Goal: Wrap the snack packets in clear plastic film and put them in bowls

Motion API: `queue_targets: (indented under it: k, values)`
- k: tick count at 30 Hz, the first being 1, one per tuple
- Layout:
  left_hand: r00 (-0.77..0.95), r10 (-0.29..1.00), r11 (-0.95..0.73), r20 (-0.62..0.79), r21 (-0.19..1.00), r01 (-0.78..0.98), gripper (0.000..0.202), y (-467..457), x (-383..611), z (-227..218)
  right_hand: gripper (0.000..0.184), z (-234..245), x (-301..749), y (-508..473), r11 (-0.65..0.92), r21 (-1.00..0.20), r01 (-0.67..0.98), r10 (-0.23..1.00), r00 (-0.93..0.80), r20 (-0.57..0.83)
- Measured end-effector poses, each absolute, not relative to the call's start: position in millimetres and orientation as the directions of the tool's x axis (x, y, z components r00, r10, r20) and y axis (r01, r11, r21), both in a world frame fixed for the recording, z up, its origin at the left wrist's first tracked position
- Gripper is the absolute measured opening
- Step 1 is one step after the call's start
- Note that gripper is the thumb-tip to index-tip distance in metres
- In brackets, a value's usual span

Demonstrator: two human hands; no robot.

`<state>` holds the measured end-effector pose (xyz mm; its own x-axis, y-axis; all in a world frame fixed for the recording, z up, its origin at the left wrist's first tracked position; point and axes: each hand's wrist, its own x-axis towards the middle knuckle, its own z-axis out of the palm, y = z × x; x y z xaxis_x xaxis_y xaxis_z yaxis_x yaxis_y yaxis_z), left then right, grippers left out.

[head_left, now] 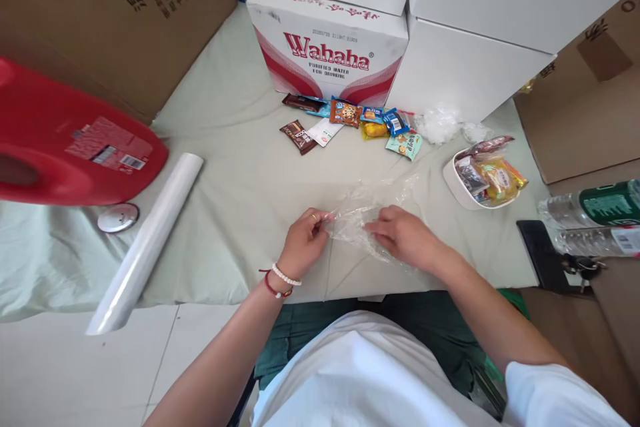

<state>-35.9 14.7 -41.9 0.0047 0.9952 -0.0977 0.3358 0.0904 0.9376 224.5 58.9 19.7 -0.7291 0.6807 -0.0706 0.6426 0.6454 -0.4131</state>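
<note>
A: How are the arms placed?
B: Both reach forward from the body over the cloth-covered table, slanting inward so the hands nearly face each other.
A: And the left hand?
B: Its wrist wears a white bead bracelet; thumb and forefinger are pinched together on the left side of the clear plastic.
A: The right hand?
B: It comes in from the other side, back upward, fingers bent and pointing left, tips at the plastic. Whether they grip it or only touch it, I can't tell; the film is too see-through.
A: Where's the plastic?
B: Crumpled between the hands, nearer the person than the wrapped snacks and left of the white tub.
</note>
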Motion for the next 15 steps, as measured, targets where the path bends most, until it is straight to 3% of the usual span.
queue_targets:
  k: [3,6,10,15]
  values:
    - [0.073,0.986,0.123,-0.149,0.951,0.285,0.026,19,-38,-30,0.03,3,194,36,0.783,-0.351,0.513,0.53,-0.846,-0.053]
    - [0.111,0.96,0.226,-0.256,0.947,0.229,0.04,34,-35,-20,0.036,-13,187,9,0.845,-0.348,0.405,0.433,-0.901,0.003]
    - [0.122,0.926,0.326,-0.357,0.92,0.217,0.043,66,-18,-18,0.049,-31,194,-15,0.817,-0.41,0.405,0.431,-0.902,-0.031]
    - [-0.087,0.924,0.37,-0.371,0.928,-0.028,0.04,105,2,-23,0.056,-43,195,-30,0.767,-0.448,0.459,0.489,-0.871,-0.055]
